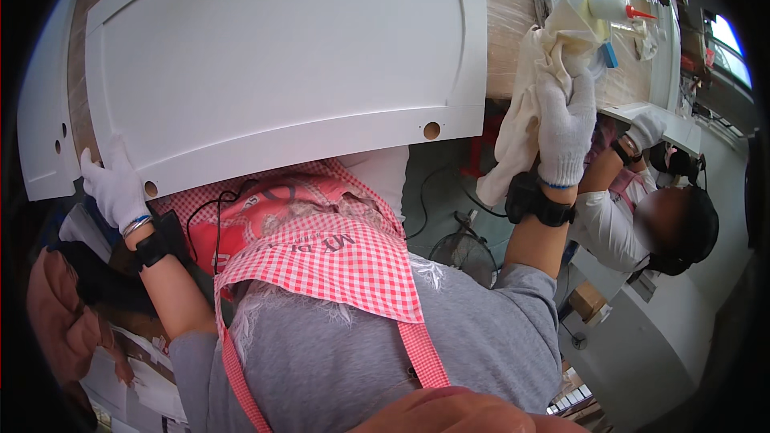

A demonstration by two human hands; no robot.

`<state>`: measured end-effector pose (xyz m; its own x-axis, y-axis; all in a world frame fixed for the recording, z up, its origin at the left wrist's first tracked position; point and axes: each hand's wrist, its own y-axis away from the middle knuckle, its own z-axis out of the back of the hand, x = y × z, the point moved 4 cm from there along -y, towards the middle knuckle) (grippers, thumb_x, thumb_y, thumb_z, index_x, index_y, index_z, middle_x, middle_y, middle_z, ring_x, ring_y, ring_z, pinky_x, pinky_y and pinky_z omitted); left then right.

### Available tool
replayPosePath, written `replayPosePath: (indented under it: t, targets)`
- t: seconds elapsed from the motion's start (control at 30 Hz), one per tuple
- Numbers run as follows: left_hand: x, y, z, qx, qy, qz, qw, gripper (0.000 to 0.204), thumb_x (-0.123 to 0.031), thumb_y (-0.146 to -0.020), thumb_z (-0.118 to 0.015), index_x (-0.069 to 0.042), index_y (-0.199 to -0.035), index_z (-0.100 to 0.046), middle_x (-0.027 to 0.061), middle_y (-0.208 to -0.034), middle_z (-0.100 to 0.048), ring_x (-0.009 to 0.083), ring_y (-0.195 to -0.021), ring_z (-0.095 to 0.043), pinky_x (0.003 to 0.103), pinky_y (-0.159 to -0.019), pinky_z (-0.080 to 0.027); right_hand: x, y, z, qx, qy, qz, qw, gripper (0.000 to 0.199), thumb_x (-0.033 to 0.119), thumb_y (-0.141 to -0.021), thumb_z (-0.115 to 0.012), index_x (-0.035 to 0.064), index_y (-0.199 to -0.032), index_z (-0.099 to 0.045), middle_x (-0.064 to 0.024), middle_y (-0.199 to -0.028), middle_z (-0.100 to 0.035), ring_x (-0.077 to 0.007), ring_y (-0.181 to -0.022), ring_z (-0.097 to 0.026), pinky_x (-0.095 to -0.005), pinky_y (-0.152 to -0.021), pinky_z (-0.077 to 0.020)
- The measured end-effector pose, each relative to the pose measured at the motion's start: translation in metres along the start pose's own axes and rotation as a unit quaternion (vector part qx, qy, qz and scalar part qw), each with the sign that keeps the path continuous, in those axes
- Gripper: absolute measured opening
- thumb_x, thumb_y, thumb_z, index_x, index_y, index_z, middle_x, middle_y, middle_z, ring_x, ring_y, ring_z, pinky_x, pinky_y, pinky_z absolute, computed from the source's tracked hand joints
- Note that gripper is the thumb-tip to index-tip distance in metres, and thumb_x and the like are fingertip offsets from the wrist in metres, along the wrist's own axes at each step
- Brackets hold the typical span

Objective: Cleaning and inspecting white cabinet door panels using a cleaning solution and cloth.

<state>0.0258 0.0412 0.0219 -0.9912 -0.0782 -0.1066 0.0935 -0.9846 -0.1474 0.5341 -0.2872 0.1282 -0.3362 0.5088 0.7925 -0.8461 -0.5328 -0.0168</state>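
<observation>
Cream cloth point(525, 108) in R hand point(566, 124), L hand point(116, 188) at wht panel point(281, 48).

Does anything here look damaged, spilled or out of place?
Nothing stands out: I see no spill or breakage. The white panel has two round holes near its close edge, but they look neat, probably deliberate. The clear film to its right is wrinkled, and the cloth in the right hand hangs loosely, but neither seems odd.

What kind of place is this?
Probably a workshop for furniture or cabinet parts: there's a big white panel with round holes, a red-tipped bottle, and a co-worker in gloves nearby.
</observation>
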Motion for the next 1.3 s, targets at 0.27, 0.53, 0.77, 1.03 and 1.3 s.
replayPosePath:
  t: [0.27,0.53,0.77,1.03,1.3]
  targets:
    - [-0.010,-0.010,-0.024,0.115,0.075,0.012,0.990,0.070,-0.060,-0.097,-0.050,-0.018,-0.152,-0.045,0.0322,-0.135,-0.052,0.0459,-0.124,-0.054,0.048,-0.104,-0.044,-0.031,0.057,-0.088,0.017,0.255,0.172,0.951,0.049,0.019,-0.079,-0.076,0.0085,-0.125,-0.064,-0.0207,-0.130,-0.057,-0.0430,-0.121,-0.051,-0.0502,-0.104,-0.0412]
    - [0.004,-0.014,-0.027,0.118,0.079,-0.013,0.990,0.068,-0.060,-0.097,-0.049,-0.018,-0.150,-0.048,0.0312,-0.131,-0.056,0.0470,-0.123,-0.055,0.048,-0.102,-0.044,-0.036,0.038,-0.086,0.018,0.293,0.139,0.946,0.049,0.020,-0.078,-0.078,0.0098,-0.123,-0.063,-0.0209,-0.128,-0.055,-0.0432,-0.117,-0.051,-0.0520,-0.100,-0.0441]
    - [-0.018,-0.011,-0.021,0.091,0.035,-0.022,0.995,0.065,-0.055,-0.097,-0.052,-0.013,-0.147,-0.052,0.0283,-0.129,-0.060,0.0455,-0.120,-0.057,0.048,-0.101,-0.046,-0.041,0.011,-0.085,-0.013,0.350,0.106,0.931,0.042,0.030,-0.085,-0.074,0.0082,-0.119,-0.064,-0.0229,-0.113,-0.060,-0.0436,-0.103,-0.062,-0.0501,-0.088,-0.0518]
    - [-0.124,0.097,0.014,0.111,0.171,-0.475,0.856,0.078,-0.046,-0.072,-0.084,-0.011,-0.138,-0.059,0.0155,-0.129,-0.057,0.0354,-0.117,-0.057,0.046,-0.099,-0.046,-0.045,0.012,-0.025,-0.076,-0.035,-0.056,0.995,0.032,0.017,-0.092,-0.072,0.0008,-0.119,-0.065,-0.0080,-0.103,-0.072,-0.0141,-0.092,-0.067,-0.0284,-0.082,-0.0549]
    - [-0.213,0.174,0.003,0.130,0.187,-0.627,0.745,0.052,-0.017,-0.079,-0.067,-0.012,-0.130,-0.064,0.0067,-0.099,-0.059,0.0274,-0.094,-0.059,0.042,-0.081,-0.051,-0.029,0.063,-0.088,0.018,0.309,0.060,0.949,0.054,0.025,-0.082,-0.075,0.0087,-0.131,-0.059,-0.0230,-0.122,-0.056,-0.0421,-0.113,-0.059,-0.0468,-0.094,-0.0523]
